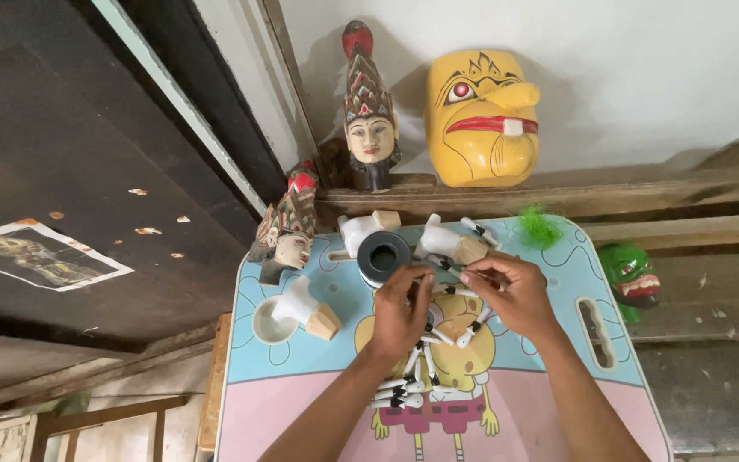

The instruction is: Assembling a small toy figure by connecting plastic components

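Both hands meet over the middle of a small desk (pixel 558 257) with a cartoon-printed top in blue, pink and yellow. The left hand (pixel 399 310) and the right hand (pixel 513 295) each pinch one end of a thin white puppet arm piece (pixel 445 278) with black bands, holding it stretched between their fingertips just in front of a black tape roll (pixel 383 254). That roll stands on end near the desk's far edge.

More white-and-black puppet arm pieces (pixel 412 381) lie in a loose fan on the desk, nearer the person than the roll and partly under the left wrist. Left of the roll sits a small round white bowl (pixel 264 328) with a white carved figure (pixel 310 310) on a tan base leaning across it. Two more white carved bodies (pixel 446 241) lie just behind and beside the roll.

Beyond the roll, on a wooden ledge against the wall, stand a painted puppet head with a tall crown (pixel 368 111) and a big yellow mask (pixel 481 115). A second crowned head (pixel 288 227) leans at the desk's far-left corner. A green mask (pixel 635 278) lies off to the right of the desk, and a green tuft (pixel 540 227) rests at its far edge.
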